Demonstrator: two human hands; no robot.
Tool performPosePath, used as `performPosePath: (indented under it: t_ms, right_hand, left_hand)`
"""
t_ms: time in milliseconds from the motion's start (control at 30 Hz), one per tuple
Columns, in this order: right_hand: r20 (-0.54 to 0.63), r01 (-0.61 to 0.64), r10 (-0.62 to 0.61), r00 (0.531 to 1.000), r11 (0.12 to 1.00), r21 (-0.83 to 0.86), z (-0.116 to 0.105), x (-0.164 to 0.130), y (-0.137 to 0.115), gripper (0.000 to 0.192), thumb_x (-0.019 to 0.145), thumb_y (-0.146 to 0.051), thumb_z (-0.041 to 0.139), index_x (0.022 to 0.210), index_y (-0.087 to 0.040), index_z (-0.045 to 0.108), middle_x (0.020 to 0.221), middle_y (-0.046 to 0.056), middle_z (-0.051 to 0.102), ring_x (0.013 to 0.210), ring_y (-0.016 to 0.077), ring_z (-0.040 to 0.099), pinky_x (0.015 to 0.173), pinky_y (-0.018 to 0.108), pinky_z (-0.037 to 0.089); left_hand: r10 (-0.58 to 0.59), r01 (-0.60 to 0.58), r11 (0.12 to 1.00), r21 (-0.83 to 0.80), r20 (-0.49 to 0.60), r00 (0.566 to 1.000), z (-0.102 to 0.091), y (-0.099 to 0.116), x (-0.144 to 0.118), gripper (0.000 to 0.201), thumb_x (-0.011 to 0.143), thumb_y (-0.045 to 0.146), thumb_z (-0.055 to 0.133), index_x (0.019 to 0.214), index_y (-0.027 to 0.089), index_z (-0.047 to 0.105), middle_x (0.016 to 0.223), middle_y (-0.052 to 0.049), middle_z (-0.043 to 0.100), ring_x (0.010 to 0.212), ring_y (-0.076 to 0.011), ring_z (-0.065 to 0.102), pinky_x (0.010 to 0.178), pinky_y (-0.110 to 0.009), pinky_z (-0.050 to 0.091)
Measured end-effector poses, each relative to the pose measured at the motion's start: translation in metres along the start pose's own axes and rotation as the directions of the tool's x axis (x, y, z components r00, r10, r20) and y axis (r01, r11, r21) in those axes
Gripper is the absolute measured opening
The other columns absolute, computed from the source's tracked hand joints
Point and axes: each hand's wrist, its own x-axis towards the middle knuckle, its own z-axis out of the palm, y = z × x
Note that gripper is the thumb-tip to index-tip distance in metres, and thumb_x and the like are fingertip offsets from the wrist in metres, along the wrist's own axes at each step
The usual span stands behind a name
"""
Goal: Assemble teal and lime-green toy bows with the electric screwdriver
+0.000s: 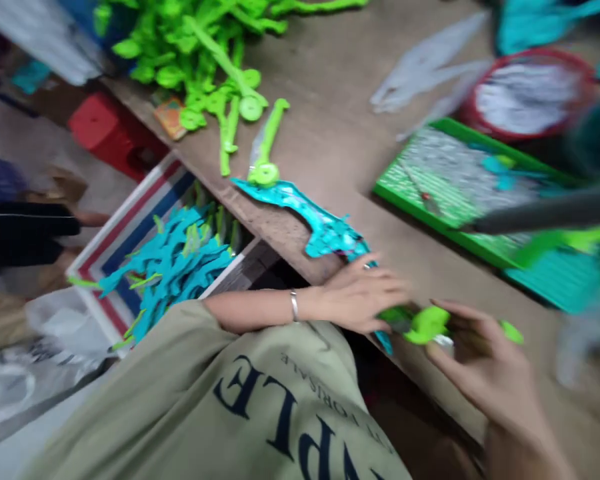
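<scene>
A long turquoise plastic shell (290,197), curved and showing inner parts, lies along the table's front edge. My left hand (360,293), with a bracelet at its wrist, is closed over the shell's near end; its fingertips reach towards a bright green part. My right hand (495,363) pinches a green plastic part (429,325) between thumb and fingers, just right of the left hand. Motion blurs both hands somewhat. Touching the shell's far end is a green lever-like part (267,150) with a round hub.
Many green parts (195,60) are heaped at the table's far left. Below the edge, a striped box (125,233) holds turquoise pieces. A green tray (410,207) of small grey parts, a red basin (587,100) and a dark rod-like tool (545,210) are at right.
</scene>
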Motion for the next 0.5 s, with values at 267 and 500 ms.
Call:
performPosePath:
  t_ms: [267,500]
  right_hand:
    - [-0.312,0.076,0.005,0.95,0.967,0.245,0.007,-0.006,-0.02,0.045,0.07,-0.028,0.083,0.111,-0.029,0.064,0.082,0.003,0.071,0.07,0.0202,0.069,0.059,0.033,0.055]
    - [-0.296,-0.014,0.105,0.949,0.956,0.292,0.01,-0.008,-0.022,0.045,0.061,-0.03,0.087,0.101,-0.028,0.067,0.079,0.002,0.071,0.067,0.0217,0.069,0.062,0.038,0.057]
  left_hand:
    - [-0.018,0.015,0.999,-0.036,-0.095,0.995,0.009,-0.015,0.006,0.046,0.092,0.046,0.07,0.128,0.019,0.06,0.116,-0.01,0.066,0.118,-0.0306,0.06,0.122,-0.063,0.026]
    - [0.009,-0.007,1.0,0.021,-0.083,0.997,0.007,-0.016,0.005,0.038,0.094,0.049,0.068,0.119,0.021,0.062,0.11,-0.007,0.065,0.115,-0.0286,0.06,0.122,-0.062,0.026]
